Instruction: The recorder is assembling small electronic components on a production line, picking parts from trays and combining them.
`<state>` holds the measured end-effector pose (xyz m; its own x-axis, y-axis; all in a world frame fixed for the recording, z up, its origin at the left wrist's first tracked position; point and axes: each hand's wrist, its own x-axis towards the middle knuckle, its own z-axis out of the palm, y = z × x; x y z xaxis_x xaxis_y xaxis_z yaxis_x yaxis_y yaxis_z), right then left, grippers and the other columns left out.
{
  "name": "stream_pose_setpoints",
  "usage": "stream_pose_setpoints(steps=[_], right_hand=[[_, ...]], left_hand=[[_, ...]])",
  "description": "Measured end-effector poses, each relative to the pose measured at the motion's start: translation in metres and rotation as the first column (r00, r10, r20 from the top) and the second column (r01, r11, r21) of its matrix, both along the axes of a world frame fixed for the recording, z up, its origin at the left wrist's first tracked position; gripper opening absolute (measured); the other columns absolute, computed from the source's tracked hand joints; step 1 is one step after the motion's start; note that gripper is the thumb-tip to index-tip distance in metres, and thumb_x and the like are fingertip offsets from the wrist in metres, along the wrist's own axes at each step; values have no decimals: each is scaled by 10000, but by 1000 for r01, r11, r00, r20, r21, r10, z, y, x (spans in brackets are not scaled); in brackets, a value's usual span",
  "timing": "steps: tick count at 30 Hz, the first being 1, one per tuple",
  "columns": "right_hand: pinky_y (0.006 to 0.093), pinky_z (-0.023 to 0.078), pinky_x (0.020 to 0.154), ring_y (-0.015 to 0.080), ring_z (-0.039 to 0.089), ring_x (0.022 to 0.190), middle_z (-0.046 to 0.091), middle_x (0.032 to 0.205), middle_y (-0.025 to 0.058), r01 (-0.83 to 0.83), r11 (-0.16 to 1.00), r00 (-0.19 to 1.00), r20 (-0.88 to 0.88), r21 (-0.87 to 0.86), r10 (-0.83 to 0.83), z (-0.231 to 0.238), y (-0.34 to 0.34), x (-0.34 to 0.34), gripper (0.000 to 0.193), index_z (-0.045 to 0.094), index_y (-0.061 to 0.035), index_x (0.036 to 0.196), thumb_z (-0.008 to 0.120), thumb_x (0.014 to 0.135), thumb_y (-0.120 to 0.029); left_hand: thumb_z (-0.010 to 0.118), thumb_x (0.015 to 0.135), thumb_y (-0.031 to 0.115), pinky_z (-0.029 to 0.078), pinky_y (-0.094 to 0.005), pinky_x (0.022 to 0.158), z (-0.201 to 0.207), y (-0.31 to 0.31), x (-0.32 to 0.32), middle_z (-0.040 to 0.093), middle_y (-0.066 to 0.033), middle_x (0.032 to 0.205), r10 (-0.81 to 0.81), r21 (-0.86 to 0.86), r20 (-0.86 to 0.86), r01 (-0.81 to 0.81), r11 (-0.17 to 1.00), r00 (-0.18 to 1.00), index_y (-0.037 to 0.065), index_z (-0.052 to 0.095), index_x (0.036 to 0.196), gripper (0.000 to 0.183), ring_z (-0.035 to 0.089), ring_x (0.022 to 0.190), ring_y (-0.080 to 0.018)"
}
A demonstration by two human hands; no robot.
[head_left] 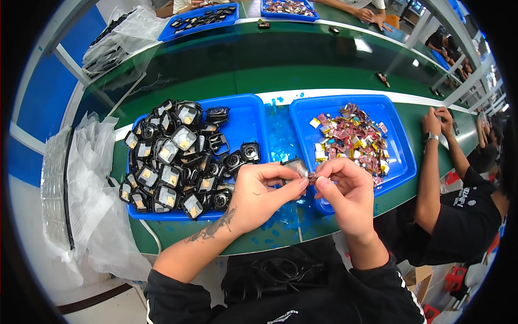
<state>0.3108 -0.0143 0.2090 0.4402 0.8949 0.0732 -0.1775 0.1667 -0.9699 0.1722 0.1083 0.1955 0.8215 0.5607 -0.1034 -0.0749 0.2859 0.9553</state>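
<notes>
**Fingertip work at a black case** (294, 165)

The case sat between two trays, pinched by the left hand's (264, 189) thumb and fingers. At its four o'clock, the right hand (349, 197) pinched a small reddish part (312, 177); contact was unclear. The step looked like close handling of both; the next move seemed to call for steady grips. Similar cases (183, 139) filled a blue tray (245, 121) towards nine o'clock, reddish pieces (359, 143) another (400, 156) towards two.
</notes>
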Motion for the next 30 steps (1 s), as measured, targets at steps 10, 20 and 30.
stream_pose_setpoints(steps=[10,20,30], right_hand=[[203,521,667,86,607,847,608,928,58,167,986,913,378,1,-155,-6,9,-5,260,579,22,1044,703,817,41],[176,472,629,61,584,733,605,876,48,214,975,886,409,55,-218,-13,15,-3,297,526,-5,1022,715,802,56],[185,494,651,65,559,862,559,975,22,158,986,912,392,-61,-122,-7,25,-5,345,544,-27,1106,697,806,48]], left_hand=[[670,866,10,566,-260,781,-5,-3,0,654,-120,1075,81,122,70,-89,989,994,-73,665,1049,202,658,910,-138],[605,864,-89,512,-306,948,10,-1,1,605,-169,1182,-4,104,74,-4,995,997,9,412,1358,540,600,1115,-192],[559,876,-80,523,-281,865,1,-2,-1,651,-156,1117,73,78,161,-86,993,984,53,328,1371,562,634,1004,-149]])
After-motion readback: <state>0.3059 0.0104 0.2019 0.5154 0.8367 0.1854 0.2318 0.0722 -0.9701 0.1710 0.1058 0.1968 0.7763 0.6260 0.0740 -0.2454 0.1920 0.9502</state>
